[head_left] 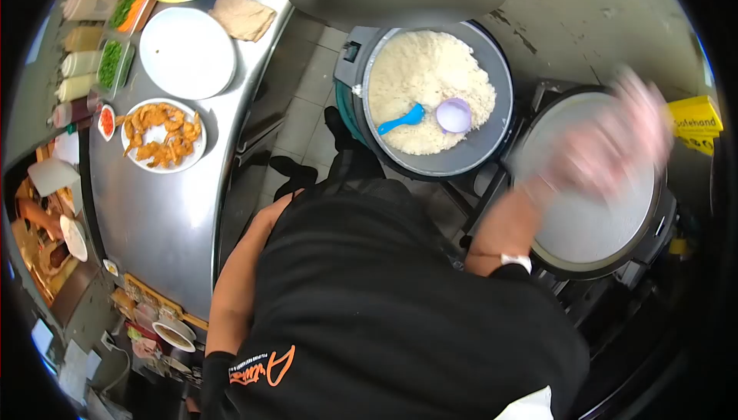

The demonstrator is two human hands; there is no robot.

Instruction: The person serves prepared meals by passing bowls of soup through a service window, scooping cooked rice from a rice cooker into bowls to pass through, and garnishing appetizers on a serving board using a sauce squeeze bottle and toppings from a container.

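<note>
R hand (611, 143) blurred over round grey lid (588, 224); spread or pinching, cannot tell.
L hand hidden past shirt (361, 266) edge, state cannot tell. Rice pot (492, 139) stands open beside lid, blue scoop (401, 119) & purple cup (453, 116) within rim; tiled floor (311, 86) strip btwn pot & counter (165, 243) edge.

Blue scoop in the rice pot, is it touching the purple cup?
Apart: the head view shows a strip of rice between the blue scoop and the purple cup.

The silver metal counter (165, 224) bears a large round white plate (187, 53) beside a folded beige cloth (242, 16), apparently fabric.
</note>
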